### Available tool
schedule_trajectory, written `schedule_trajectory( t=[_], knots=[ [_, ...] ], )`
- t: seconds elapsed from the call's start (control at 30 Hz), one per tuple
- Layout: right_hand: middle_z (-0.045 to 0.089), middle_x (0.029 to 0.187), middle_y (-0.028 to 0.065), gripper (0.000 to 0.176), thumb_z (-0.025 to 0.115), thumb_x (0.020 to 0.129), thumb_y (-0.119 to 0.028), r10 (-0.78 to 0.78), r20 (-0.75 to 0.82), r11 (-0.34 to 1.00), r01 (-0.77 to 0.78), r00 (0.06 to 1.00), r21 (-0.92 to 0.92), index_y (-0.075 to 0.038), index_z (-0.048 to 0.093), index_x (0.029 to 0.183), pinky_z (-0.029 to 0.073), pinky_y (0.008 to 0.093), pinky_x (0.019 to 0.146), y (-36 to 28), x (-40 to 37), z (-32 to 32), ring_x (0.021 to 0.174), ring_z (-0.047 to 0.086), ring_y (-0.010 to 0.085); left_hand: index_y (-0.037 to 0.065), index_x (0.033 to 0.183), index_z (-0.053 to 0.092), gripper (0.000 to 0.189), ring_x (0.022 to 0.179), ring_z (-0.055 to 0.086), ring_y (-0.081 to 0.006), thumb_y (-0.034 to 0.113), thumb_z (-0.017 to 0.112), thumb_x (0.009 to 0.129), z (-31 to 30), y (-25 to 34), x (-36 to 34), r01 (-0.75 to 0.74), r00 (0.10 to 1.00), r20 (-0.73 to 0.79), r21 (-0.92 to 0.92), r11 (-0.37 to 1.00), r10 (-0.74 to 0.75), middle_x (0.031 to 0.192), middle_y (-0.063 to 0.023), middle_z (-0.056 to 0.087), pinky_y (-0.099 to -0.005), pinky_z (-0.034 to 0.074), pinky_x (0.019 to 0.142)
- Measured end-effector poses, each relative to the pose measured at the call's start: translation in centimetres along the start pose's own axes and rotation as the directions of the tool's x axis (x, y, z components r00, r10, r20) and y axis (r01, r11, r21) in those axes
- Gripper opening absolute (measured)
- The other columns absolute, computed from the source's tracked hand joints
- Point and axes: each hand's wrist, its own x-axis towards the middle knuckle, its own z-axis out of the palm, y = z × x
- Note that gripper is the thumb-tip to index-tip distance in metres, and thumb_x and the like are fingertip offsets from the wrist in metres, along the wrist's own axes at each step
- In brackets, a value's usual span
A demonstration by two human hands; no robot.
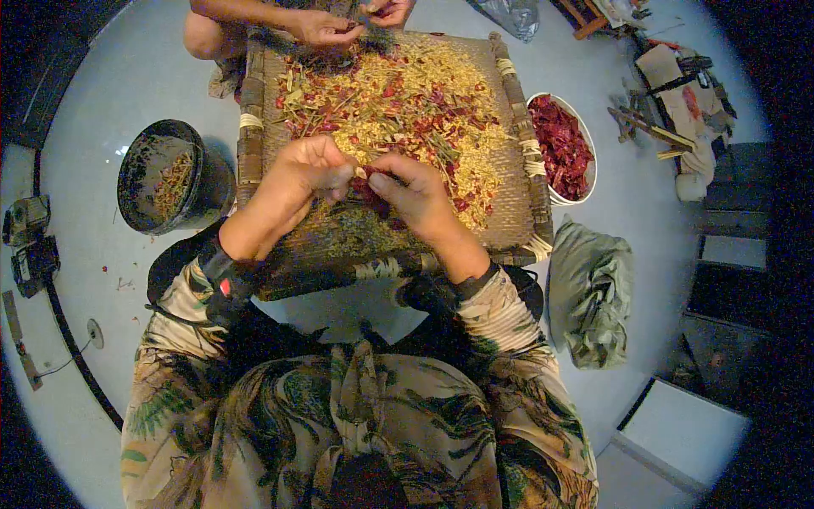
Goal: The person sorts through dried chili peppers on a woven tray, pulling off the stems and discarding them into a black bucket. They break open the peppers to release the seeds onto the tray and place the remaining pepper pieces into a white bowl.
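Observation:
Both my hands meet over the near half of a woven tray (500, 127), pinching a dried red chili pepper (365, 188) between them. My left hand (309, 174) has thumb and forefinger closed at the pepper's pale end. From the other side, my right hand (417, 193) grips its dark red body, partly hidden by the fingers. Yellow seeds (458, 81), bits of stem and red pepper pieces (462, 204) lie scattered over the weave. Across the tray, another person's hands (331, 28) are held close together over the far edge; what they hold is too small to name.
Left of the tray stands a black bucket (222, 182) with stems inside. A white bucket (591, 182) full of red pepper skins (560, 144) is at the right. Below it lies a grey-green bag (591, 293). Tools and wooden sticks (653, 127) lie farther right.

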Motion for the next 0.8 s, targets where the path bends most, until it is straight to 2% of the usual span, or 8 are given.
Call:
schedule_trajectory(
  t=[0.13, 0.23, 0.37, 0.5, 0.53, 0.57, 0.63, 0.8],
  knots=[
    [0.059, 0.083, 0.0001, 0.011, 0.056, 0.087, -0.01, 0.093, 0.032, 0.993, -0.095, 0.995, 0.069, -0.002, 0.06, 0.094, 0.043, 0.0221, 0.07, 0.5, 0.2, -0.5, 0.077, 0.053, 0.0075, 0.005, 0.076, 0.051, 0.012, 0.06, 0.05, -0.0103, 0.009, 0.061, 0.082, -1.1, -0.4, 0.3, 0.032, 0.993, 0.118, -0.248, 0.968, -0.002, 0.068, -0.001, 0.054, -0.0218, 0.04, 0.055],
    [0.061, 0.084, 0.0018, 0.013, 0.055, 0.088, -0.011, 0.147, -0.017, 0.979, -0.143, 0.989, 0.145, -0.002, 0.059, 0.096, 0.045, 0.0238, 0.071, 0.3, 0.4, -1.2, 0.077, 0.056, 0.0091, 0.005, 0.077, 0.05, 0.013, 0.062, 0.05, -0.0103, 0.013, 0.059, 0.085, -2.5, 1.4, 0.6, -0.033, 0.998, 0.033, -0.357, 0.933, 0.049, 0.07, -0.0014, 0.054, -0.0214, 0.042, 0.057],
    [0.062, 0.086, 0.0045, 0.015, 0.053, 0.09, -0.013, 0.158, -0.052, 0.979, -0.149, 0.986, 0.139, -0.001, 0.058, 0.096, 0.048, 0.0261, 0.072, 1.7, 0.9, -1.9, 0.075, 0.06, 0.0126, 0.007, 0.085, 0.055, 0.017, 0.062, 0.053, -0.0108, 0.021, 0.063, 0.082, -3.8, 2.4, 0.3, -0.076, 0.996, -0.046, 0.062, 0.995, 0.079, 0.075, -0.0022, 0.057, -0.0222, 0.043, 0.057],
    [0.063, 0.086, 0.0066, 0.018, 0.051, 0.091, -0.017, 0.208, -0.049, 0.917, -0.178, 0.977, 0.358, -0.002, 0.056, 0.099, 0.05, 0.0292, 0.071, 1.2, 1.2, -1.8, 0.076, 0.061, 0.0152, 0.004, 0.081, 0.051, 0.011, 0.062, 0.054, -0.01, 0.01, 0.06, 0.084, -5.3, 0.9, 1.0, -0.076, 0.997, 0.037, 0.392, 0.917, 0.066, 0.073, -0.0043, 0.057, -0.0229, 0.044, 0.056],
    [0.063, 0.085, 0.0068, 0.019, 0.051, 0.091, -0.018, 0.263, -0.054, 0.875, -0.215, 0.963, 0.433, -0.002, 0.056, 0.099, 0.051, 0.0301, 0.07, 0.9, 1.3, -2.1, 0.076, 0.061, 0.0158, 0.003, 0.078, 0.051, 0.01, 0.06, 0.052, -0.0088, 0.006, 0.059, 0.082, -5.3, 0.6, 0.8, -0.035, 0.999, 0.019, 0.348, 0.937, 0.03, 0.069, -0.002, 0.056, -0.0224, 0.042, 0.055],
    [0.063, 0.085, 0.007, 0.019, 0.051, 0.091, -0.018, 0.323, -0.047, 0.82, -0.255, 0.945, 0.513, -0.002, 0.055, 0.1, 0.052, 0.0311, 0.07, 1.0, 1.2, -2.3, 0.076, 0.062, 0.0165, 0.003, 0.076, 0.05, 0.01, 0.06, 0.052, -0.0087, 0.005, 0.059, 0.081, -5.7, 0.5, 0.4, -0.047, 0.998, -0.017, 0.483, 0.874, 0.063, 0.068, -0.0015, 0.055, -0.0228, 0.042, 0.054],
    [0.062, 0.088, 0.0074, 0.022, 0.051, 0.091, -0.022, 0.239, -0.063, 0.757, -0.146, 0.969, 0.637, -0.003, 0.054, 0.102, 0.051, 0.0301, 0.064, 0.5, 1.3, -2.4, 0.075, 0.061, 0.0164, 0.003, 0.074, 0.049, 0.011, 0.059, 0.051, -0.0085, 0.002, 0.059, 0.08, -6.6, 0.7, 0.5, -0.063, 0.988, -0.052, 0.723, 0.688, 0.144, 0.067, -0.0004, 0.054, -0.0234, 0.041, 0.054],
    [0.057, 0.079, 0.0007, 0.021, 0.056, 0.089, -0.024, 0.32, -0.16, 0.661, -0.099, 0.934, 0.744, -0.006, 0.055, 0.097, 0.038, 0.0205, 0.048, 0.9, 1.6, -3.4, 0.057, 0.048, 0.008, 0.001, 0.077, 0.052, 0.006, 0.059, 0.05, -0.0118, 0.002, 0.057, 0.079, -8.4, 0.3, 1.2, -0.071, 0.962, -0.132, 0.724, 0.686, 0.239, 0.067, -0.0039, 0.053, -0.0266, 0.043, 0.057]
  ],
)
